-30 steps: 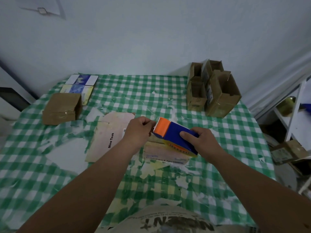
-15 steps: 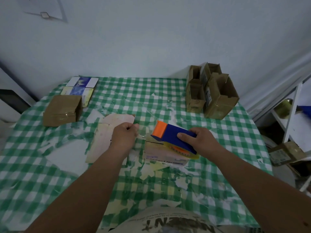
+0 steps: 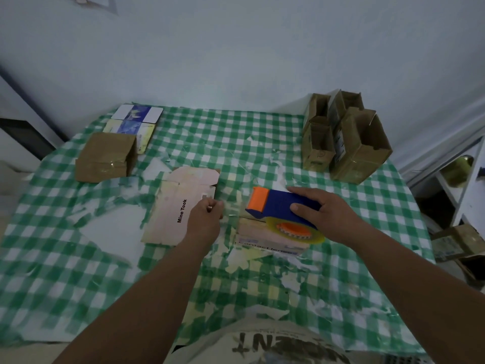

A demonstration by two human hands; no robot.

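My right hand [image 3: 325, 214] grips a blue and orange tape dispenser [image 3: 275, 203] with a roll of clear tape [image 3: 296, 229], held over a small pale box [image 3: 265, 240] on the table. My left hand [image 3: 206, 219] pinches the free end of a clear tape strip [image 3: 232, 210], stretched leftward from the dispenser's orange head. The left hand hovers over the right edge of a flattened pinkish carton [image 3: 175, 208] printed "Mine Took".
A green checked tablecloth [image 3: 65, 271], worn white in patches, covers the table. A closed brown box [image 3: 105, 157] and flat printed cartons [image 3: 133, 119] lie far left. Several open brown boxes [image 3: 349, 143] stand far right. Shelving [image 3: 462, 185] and floor boxes sit beyond the right edge.
My left hand has drawn away leftward from the dispenser, pulling out a length of clear tape. My right hand and the dispenser stay over the pale box.
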